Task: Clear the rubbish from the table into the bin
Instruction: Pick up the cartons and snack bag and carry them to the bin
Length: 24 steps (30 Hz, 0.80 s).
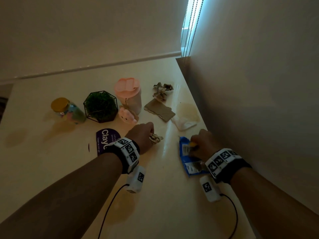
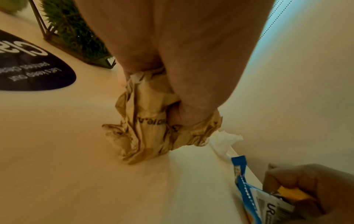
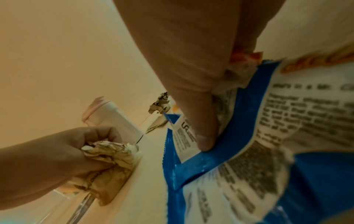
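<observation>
Two of our hands work near the right edge of the table [image 1: 51, 169], which runs close along a wall; bare tabletop lies open toward the near edge. Our left hand [image 1: 142, 135] clutches a crumpled brown paper wad [image 2: 153, 125] resting on the surface mid-table. Our right hand [image 1: 204, 144] pinches a blue snack wrapper [image 1: 188, 159] lying flat beside the right edge. Farther back along that edge lie another crumpled paper [image 1: 162, 91], a cardboard scrap [image 1: 159, 109] and a white tissue [image 1: 184, 122].
</observation>
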### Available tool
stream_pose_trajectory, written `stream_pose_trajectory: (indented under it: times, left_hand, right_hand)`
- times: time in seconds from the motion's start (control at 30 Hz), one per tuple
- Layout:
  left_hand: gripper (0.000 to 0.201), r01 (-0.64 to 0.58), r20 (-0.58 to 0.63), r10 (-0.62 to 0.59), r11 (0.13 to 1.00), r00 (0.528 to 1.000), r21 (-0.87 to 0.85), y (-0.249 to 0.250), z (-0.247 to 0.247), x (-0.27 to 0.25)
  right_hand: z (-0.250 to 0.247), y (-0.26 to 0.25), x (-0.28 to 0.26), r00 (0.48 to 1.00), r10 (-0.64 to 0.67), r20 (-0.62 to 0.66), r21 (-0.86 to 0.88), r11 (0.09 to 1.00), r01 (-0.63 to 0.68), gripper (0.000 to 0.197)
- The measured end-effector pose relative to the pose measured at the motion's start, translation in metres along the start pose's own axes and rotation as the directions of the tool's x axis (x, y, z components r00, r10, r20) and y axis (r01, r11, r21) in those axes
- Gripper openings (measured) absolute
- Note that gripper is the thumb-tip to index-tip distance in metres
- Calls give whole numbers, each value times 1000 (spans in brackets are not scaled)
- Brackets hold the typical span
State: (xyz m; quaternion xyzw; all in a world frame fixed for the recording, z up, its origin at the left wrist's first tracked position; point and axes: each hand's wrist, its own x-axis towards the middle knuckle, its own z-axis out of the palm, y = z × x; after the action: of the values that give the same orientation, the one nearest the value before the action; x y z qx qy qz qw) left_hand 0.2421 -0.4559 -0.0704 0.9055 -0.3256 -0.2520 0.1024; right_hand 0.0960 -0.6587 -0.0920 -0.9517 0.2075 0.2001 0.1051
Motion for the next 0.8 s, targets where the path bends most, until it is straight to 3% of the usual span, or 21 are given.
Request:
stream_pose_trajectory:
  times: [0.07, 0.17, 0.3, 0.43, 0.53, 0.6, 0.8]
  left_hand:
    - [22, -10, -17, 10, 1000, 1000, 1, 0, 1, -2]
    - [23, -31, -31, 31, 1000, 999, 1, -3, 4, -5]
    - [25, -35, -38, 33, 999, 999, -42, -9, 5, -10]
    - [26, -32, -45, 29, 998, 999, -56, -15, 6, -10]
    - [25, -30, -28, 28, 998, 999, -55, -17, 7, -8]
    - [24, -28, -18, 27, 998, 999, -48, -17, 6, -7]
    - [23, -17, -7, 17, 998, 1000, -53, -15, 4, -8]
  right_hand:
    - [4, -3, 0, 994, -107, -18, -17, 994, 107, 31]
    - [4, -5, -4, 963, -243, -121, 131, 957, 258, 13]
    - [-10, -13, 8, 935, -260, -241, 364, 869, 336, 46]
    - [-24, -20, 26, 965, -174, -195, 443, 862, 245, 36]
    - [-17, -26, 37, 980, -175, -93, 380, 904, 197, 21]
    - [-10, -34, 40, 978, -176, -108, 361, 910, 204, 15]
    - [6, -53, 21, 980, -180, -90, 289, 936, 199, 39]
